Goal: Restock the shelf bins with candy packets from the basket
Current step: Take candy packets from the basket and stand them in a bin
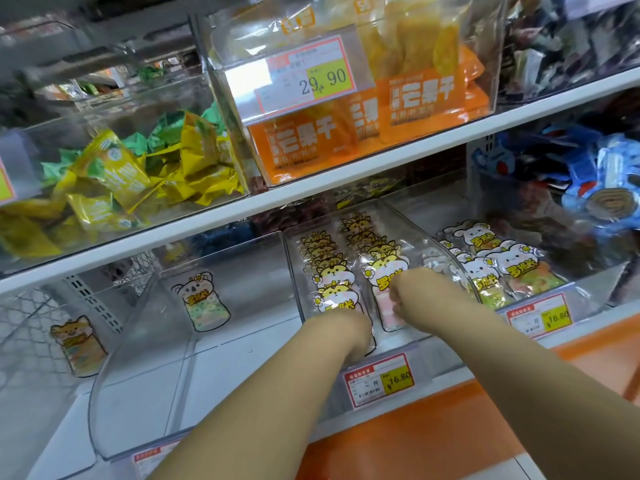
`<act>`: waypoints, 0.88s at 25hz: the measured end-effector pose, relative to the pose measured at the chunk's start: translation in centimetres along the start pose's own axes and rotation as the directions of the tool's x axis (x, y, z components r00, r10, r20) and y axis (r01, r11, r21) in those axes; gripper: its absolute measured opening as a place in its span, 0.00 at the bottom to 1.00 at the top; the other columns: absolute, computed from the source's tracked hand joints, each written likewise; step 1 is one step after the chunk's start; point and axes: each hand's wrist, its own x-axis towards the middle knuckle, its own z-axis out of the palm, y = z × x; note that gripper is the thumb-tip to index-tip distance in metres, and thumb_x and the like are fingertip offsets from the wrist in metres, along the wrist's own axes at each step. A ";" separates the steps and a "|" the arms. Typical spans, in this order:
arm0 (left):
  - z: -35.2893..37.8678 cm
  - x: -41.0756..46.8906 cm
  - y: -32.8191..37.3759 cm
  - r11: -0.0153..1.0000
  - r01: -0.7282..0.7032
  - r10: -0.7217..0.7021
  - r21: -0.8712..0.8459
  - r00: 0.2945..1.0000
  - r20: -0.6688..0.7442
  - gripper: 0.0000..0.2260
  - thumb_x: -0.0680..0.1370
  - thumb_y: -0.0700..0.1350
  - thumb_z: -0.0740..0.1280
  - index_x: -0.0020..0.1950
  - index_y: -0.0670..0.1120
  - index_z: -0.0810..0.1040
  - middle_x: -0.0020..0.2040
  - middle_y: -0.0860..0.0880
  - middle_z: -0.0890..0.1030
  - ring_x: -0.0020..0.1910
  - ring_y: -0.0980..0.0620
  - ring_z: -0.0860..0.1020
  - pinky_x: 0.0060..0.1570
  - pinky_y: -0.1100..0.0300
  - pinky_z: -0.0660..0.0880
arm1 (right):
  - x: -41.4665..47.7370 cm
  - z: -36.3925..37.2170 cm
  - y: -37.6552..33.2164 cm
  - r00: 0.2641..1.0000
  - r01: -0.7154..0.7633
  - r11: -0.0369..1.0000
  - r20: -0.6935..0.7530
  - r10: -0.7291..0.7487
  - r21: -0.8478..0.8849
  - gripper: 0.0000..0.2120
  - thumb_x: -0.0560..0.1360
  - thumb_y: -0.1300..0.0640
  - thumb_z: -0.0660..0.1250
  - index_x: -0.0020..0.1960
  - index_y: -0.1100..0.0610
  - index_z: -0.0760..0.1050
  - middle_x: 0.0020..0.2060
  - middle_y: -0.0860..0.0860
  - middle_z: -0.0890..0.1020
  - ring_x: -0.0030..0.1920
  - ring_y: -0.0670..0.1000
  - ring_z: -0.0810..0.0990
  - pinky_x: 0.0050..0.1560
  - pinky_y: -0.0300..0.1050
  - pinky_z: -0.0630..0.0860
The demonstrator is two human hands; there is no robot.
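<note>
Yellow cat-print candy packets (331, 270); orange mango bags (300, 144)

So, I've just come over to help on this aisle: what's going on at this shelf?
A person has both hands in the clear middle bin on the lower shelf, which holds two rows of hamster packets. The right hand has its fingers curled on the front packet of the right row; the left hand is at the front of the left row, its fingers hidden. The bin to the left holds a single koala packet, and the one to the right holds rabbit packets.
</note>
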 end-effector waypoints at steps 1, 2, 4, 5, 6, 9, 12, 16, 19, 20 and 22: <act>0.1 0.1 0.0 1.000 0.006 -0.006 0.004 1.000 0.008 0.21 0.81 0.36 0.63 0.74 0.44 0.72 0.70 0.45 0.75 0.66 0.43 0.75 0.63 0.51 0.74 | 0.1 0.1 0.3 1.000 0.015 1.000 -0.004 -0.015 0.022 0.10 0.77 0.61 0.64 0.57 0.53 0.78 0.55 0.55 0.81 0.53 0.57 0.80 0.51 0.47 0.78; 0.0 0.2 0.1 1.000 0.009 -0.009 0.008 1.000 0.018 0.21 0.81 0.36 0.63 0.74 0.44 0.71 0.70 0.45 0.75 0.66 0.42 0.75 0.63 0.50 0.74 | 0.0 0.1 0.5 0.999 0.031 0.998 0.024 -0.033 0.054 0.11 0.78 0.61 0.64 0.57 0.52 0.78 0.56 0.55 0.81 0.54 0.57 0.80 0.53 0.48 0.78; -0.1 0.4 0.2 1.000 0.019 -0.019 0.009 0.999 0.051 0.19 0.80 0.37 0.63 0.72 0.43 0.73 0.68 0.44 0.76 0.63 0.42 0.76 0.60 0.50 0.75 | 0.0 0.4 0.7 0.992 0.054 0.992 0.111 -0.067 0.113 0.13 0.78 0.59 0.65 0.61 0.50 0.79 0.59 0.53 0.80 0.59 0.55 0.79 0.59 0.47 0.76; -0.2 0.4 0.3 0.999 0.031 -0.031 0.014 0.997 0.068 0.18 0.80 0.37 0.63 0.70 0.41 0.74 0.65 0.44 0.77 0.61 0.41 0.76 0.57 0.50 0.75 | -0.1 0.4 0.7 0.987 0.056 0.991 0.141 -0.073 0.122 0.13 0.79 0.58 0.65 0.62 0.51 0.79 0.61 0.53 0.80 0.61 0.55 0.78 0.61 0.46 0.75; -0.3 0.4 0.5 0.999 0.043 -0.045 0.030 0.996 0.074 0.16 0.80 0.37 0.63 0.69 0.40 0.74 0.62 0.43 0.77 0.59 0.41 0.76 0.55 0.50 0.75 | 0.0 0.4 0.8 0.987 0.051 0.991 0.144 -0.068 0.120 0.13 0.79 0.59 0.65 0.62 0.52 0.78 0.61 0.54 0.80 0.62 0.55 0.77 0.61 0.46 0.75; 0.0 0.3 1.1 0.992 0.117 -0.119 0.052 0.991 0.053 0.15 0.82 0.38 0.61 0.68 0.40 0.73 0.64 0.42 0.76 0.63 0.40 0.74 0.61 0.48 0.71 | 0.1 0.5 0.8 0.992 0.035 0.995 0.115 -0.046 0.095 0.12 0.79 0.60 0.64 0.63 0.56 0.74 0.60 0.55 0.79 0.59 0.56 0.77 0.56 0.46 0.75; 0.2 0.2 1.1 0.987 0.138 -0.141 0.078 0.989 0.042 0.18 0.82 0.37 0.58 0.72 0.43 0.71 0.68 0.43 0.74 0.67 0.41 0.72 0.64 0.46 0.68 | 0.1 0.6 0.9 0.992 0.042 0.995 0.118 -0.053 0.094 0.12 0.79 0.59 0.64 0.63 0.55 0.72 0.60 0.56 0.78 0.59 0.57 0.76 0.55 0.46 0.75; -0.3 0.0 0.5 0.996 0.069 -0.072 -0.063 0.996 -0.043 0.15 0.80 0.35 0.61 0.67 0.39 0.74 0.63 0.40 0.77 0.57 0.41 0.77 0.50 0.52 0.73 | 0.0 -0.2 0.9 0.984 0.076 0.995 0.155 -0.084 0.060 0.17 0.81 0.55 0.63 0.69 0.55 0.70 0.65 0.55 0.75 0.66 0.56 0.72 0.61 0.46 0.72; -1.6 -0.9 -0.2 0.988 0.117 -0.143 -0.104 0.946 -0.290 0.16 0.80 0.38 0.64 0.68 0.40 0.71 0.66 0.41 0.70 0.56 0.41 0.75 0.46 0.52 0.70 | 0.4 -0.7 0.9 0.986 0.079 0.994 0.143 -0.089 0.076 0.19 0.80 0.53 0.63 0.71 0.52 0.70 0.68 0.54 0.74 0.68 0.56 0.71 0.64 0.46 0.72; -2.0 -1.1 -0.7 0.983 0.160 -0.181 -0.084 0.901 -0.395 0.20 0.79 0.39 0.66 0.70 0.42 0.68 0.67 0.42 0.68 0.60 0.40 0.74 0.47 0.52 0.70 | 0.5 -0.7 0.9 0.985 0.076 0.993 0.145 -0.089 0.093 0.19 0.80 0.53 0.64 0.71 0.51 0.70 0.68 0.54 0.74 0.69 0.56 0.70 0.65 0.46 0.72; -2.5 -0.9 -1.9 0.972 0.232 -0.212 -0.021 0.844 -0.492 0.27 0.77 0.41 0.69 0.73 0.45 0.61 0.70 0.42 0.64 0.66 0.40 0.72 0.54 0.51 0.71 | 0.5 -0.7 0.6 0.979 0.091 0.989 0.173 -0.111 0.119 0.20 0.81 0.54 0.63 0.72 0.52 0.69 0.69 0.53 0.73 0.69 0.55 0.70 0.64 0.45 0.71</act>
